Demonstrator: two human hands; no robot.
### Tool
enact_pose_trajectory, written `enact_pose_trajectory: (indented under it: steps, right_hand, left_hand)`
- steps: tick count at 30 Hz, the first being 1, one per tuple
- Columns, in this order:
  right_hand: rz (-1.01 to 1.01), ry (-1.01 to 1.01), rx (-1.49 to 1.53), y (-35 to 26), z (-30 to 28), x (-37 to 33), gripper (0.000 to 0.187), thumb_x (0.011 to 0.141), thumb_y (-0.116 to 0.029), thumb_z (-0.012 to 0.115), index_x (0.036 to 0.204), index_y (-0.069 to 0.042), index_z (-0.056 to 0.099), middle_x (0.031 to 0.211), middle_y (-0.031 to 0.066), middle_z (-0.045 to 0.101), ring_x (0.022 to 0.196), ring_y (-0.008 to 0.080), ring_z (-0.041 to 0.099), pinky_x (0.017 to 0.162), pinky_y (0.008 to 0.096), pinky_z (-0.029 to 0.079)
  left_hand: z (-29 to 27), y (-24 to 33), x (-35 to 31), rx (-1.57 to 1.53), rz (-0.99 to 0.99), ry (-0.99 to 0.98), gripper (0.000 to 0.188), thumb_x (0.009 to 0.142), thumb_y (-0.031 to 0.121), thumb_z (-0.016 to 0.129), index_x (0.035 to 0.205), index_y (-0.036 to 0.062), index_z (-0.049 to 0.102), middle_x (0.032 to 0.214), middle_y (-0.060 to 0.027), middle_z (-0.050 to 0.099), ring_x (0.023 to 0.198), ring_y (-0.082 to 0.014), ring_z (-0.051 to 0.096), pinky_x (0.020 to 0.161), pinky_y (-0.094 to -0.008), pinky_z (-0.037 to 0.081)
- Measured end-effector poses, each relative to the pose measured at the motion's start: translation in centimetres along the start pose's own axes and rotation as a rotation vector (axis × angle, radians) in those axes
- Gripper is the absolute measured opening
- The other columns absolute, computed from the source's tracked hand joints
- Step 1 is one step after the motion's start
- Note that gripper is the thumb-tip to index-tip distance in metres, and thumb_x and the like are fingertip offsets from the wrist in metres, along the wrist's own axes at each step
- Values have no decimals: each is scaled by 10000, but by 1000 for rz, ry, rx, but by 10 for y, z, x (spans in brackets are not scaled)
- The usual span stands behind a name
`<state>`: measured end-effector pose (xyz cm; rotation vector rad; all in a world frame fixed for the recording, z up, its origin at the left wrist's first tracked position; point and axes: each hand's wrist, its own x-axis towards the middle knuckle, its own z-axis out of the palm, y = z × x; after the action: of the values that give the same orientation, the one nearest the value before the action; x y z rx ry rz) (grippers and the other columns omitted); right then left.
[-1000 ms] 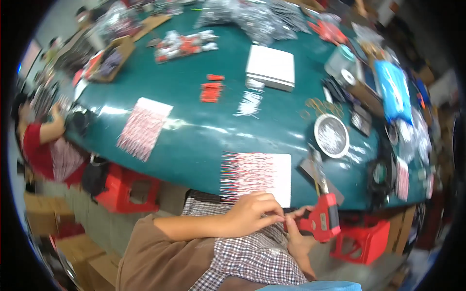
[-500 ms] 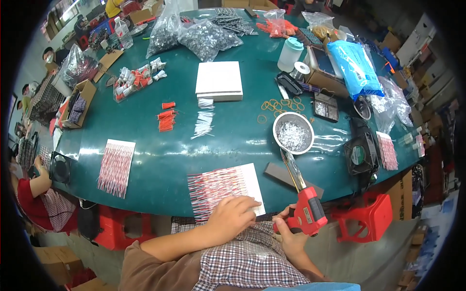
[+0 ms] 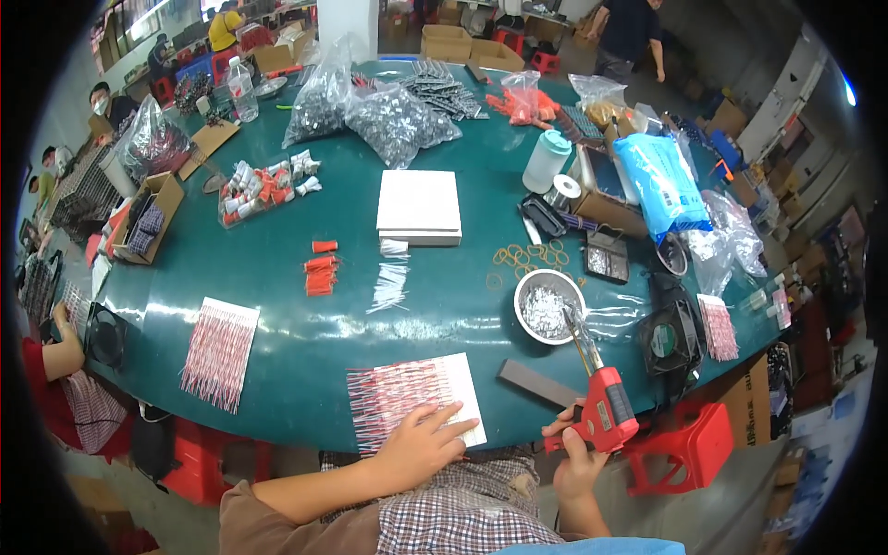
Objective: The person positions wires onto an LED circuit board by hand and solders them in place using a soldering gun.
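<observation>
My left hand (image 3: 421, 450) lies flat with its fingers spread on a white card (image 3: 467, 388) near the table's front edge. Rows of thin red and white wires (image 3: 393, 393) lie across that card. In my right hand (image 3: 577, 464) is a red and black soldering gun (image 3: 606, 407), gripped by its handle. Its long metal tip points away from me and reaches the rim of a white bowl (image 3: 520, 322). Small shiny silver bits (image 3: 546, 310) fill the bowl; whether the tip touches them I cannot tell. A dark grey bar (image 3: 536, 382) lies between card and gun.
Another wire-covered card (image 3: 222, 351) lies at left. White wires (image 3: 389, 287), red wires (image 3: 321, 276) and a white block (image 3: 418, 205) occupy the middle. Rubber bands (image 3: 527, 257) lie behind the bowl. A black fan (image 3: 668, 342) stands at right, and a red stool (image 3: 684, 449) below the table edge.
The head view has tilted up, so the table sits lower. The soldering gun's tip has moved from the bowl's near side onto its rim. My left fingers have spread on the card.
</observation>
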<state>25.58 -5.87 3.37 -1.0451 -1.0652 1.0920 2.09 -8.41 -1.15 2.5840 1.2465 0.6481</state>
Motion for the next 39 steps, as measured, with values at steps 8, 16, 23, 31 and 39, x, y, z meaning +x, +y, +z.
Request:
enact_pose_trajectory:
  steps: [8,16,23,31,39]
  right_hand:
    - [-64,-55,-115,-36,10,48,446,854,-4,544,1286,45,444,987,135,573,586,129,555,562,282,491]
    - [-86,-87,-136,-60,28,80,430,851,18,527,1274,61,464,981,143,595,580,128,552,546,281,486]
    - [-36,-58,-98,-61,25,81,424,834,4,550,1250,62,494,966,139,611,602,124,565,565,267,482]
    - [64,15,-32,-51,1,74,424,810,-12,556,1227,58,523,939,131,626,623,126,575,584,269,488]
    - [92,54,55,-47,-12,61,422,796,-11,556,1213,55,541,940,143,636,658,148,595,612,289,509]
  left_hand:
    - [-1,2,-3,-31,3,52,137,817,252,670,845,121,640,1317,-34,595,1297,-264,492,995,-427,394]
    - [5,-1,3,-30,12,95,177,792,273,727,852,128,644,1291,-8,615,1285,-244,502,970,-415,388]
    - [0,-2,3,-19,20,56,175,791,252,724,874,122,640,1280,-29,609,1279,-254,496,1000,-412,362]
    - [0,1,9,-27,-5,43,174,780,227,740,857,115,632,1276,-34,618,1262,-277,517,989,-421,365]
    - [-2,8,3,-17,-13,21,166,778,212,738,850,112,628,1267,-38,625,1256,-285,523,985,-437,366]
